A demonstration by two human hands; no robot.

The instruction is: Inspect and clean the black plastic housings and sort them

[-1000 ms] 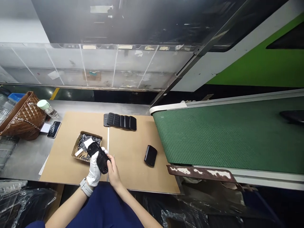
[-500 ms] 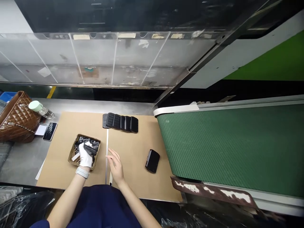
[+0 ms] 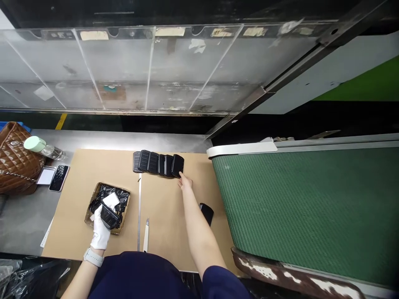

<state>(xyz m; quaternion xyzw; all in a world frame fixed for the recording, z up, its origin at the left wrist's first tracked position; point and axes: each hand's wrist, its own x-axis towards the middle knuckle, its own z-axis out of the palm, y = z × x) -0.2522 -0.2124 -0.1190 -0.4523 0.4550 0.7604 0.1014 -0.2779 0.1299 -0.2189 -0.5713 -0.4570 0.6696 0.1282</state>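
My left hand point(image 3: 100, 232), in a white glove, is closed on a black plastic cover point(image 3: 109, 216) held tilted above a shallow cardboard box point(image 3: 124, 219). Small black strips and white pieces fill that box. At the back of the brown board, my bare right hand point(image 3: 185, 182) pinches the lower edge of the rightmost black plastic cover point(image 3: 177, 164), which lies slightly turned. Several similar covers point(image 3: 152, 162) overlap in a row to its left. Another black cover point(image 3: 207, 212) lies partly hidden behind my right forearm.
A utility knife point(image 3: 146, 236) and a metal strip point(image 3: 139, 211) lie on the brown board point(image 3: 168, 220). To the right runs a green conveyor belt point(image 3: 299, 207). On the left are a phone point(image 3: 59, 178), a bottle point(image 3: 52, 152) and a brown quilted bag point(image 3: 18, 162).
My right hand has moved from beside the box to the rightmost cover, which has turned a little. My left hand has drawn back slightly, and the cover in it now shows. The knife has come into sight.
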